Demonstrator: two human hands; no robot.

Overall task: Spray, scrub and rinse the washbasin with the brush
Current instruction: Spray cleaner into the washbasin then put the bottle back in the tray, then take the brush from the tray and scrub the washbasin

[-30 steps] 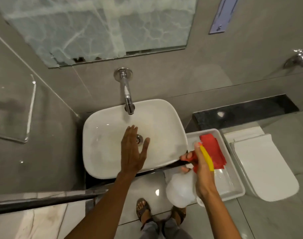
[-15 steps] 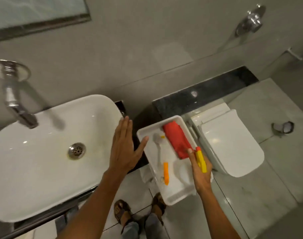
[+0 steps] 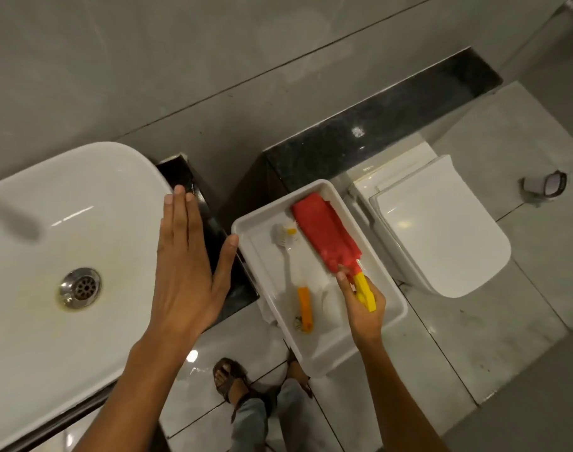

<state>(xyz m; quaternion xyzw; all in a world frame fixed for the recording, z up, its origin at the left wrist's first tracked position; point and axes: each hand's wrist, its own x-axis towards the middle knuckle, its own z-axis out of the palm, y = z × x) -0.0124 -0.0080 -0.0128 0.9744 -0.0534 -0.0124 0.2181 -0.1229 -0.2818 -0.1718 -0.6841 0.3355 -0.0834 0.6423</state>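
Observation:
The white washbasin [image 3: 50, 230] fills the left side, with a metal drain [image 3: 79, 287] in its bowl. My left hand [image 3: 184, 269] hovers flat and open over the basin's right rim. A white tray [image 3: 331, 350] stands to the right of the basin. In it lie a brush [image 3: 300, 288] with a white head and orange handle, and a red cloth [image 3: 324, 236]. My right hand [image 3: 363, 308] is over the tray, shut on the spray bottle [image 3: 365, 290], whose yellow and red trigger head shows; its white body is mostly hidden below my hand.
A white toilet [image 3: 438, 230] with its lid down stands right of the tray. A black stone ledge [image 3: 376, 125] runs along the grey wall behind. My sandalled feet [image 3: 229, 380] stand on glossy floor tiles. A small object [image 3: 546, 185] lies on the floor at far right.
The view has swung right, from the basin to the tray. My right hand has carried the spray bottle from the basin's edge down into the tray. My left hand has drifted to the basin's right rim.

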